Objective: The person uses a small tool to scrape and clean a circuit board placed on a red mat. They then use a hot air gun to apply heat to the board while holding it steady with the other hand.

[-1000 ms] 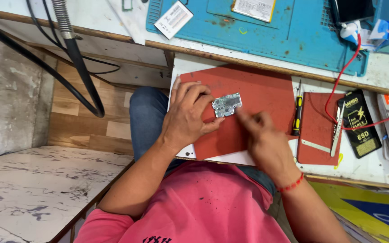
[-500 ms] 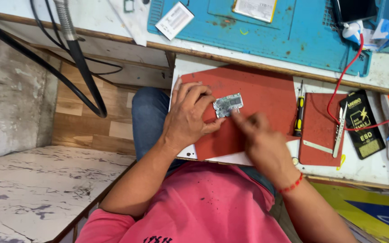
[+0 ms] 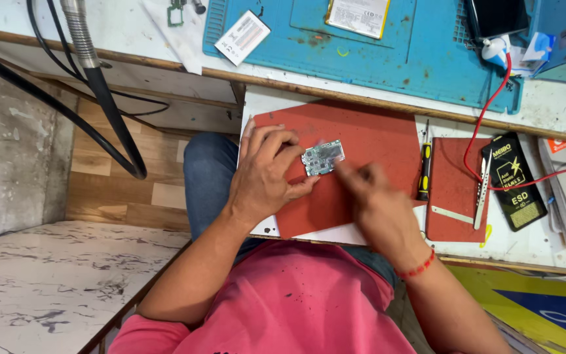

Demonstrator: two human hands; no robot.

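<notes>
Board (image 3: 323,157), small, silvery-green, pinched in left hand (image 3: 266,174) grip; right hand (image 3: 378,206) blurred, grip unclear.

small silvery circuit board (image 3: 323,157), flat on red mat (image 3: 388,137)

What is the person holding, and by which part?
The left hand pinches a small circuit board by its left edge. The right hand, blurred, touches its right end; no clear grip.

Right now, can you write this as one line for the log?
left hand: pinches small circuit board | right hand: blurred, fingertips at board's edge | board over red mat | screwdriver lies beside mat
</notes>
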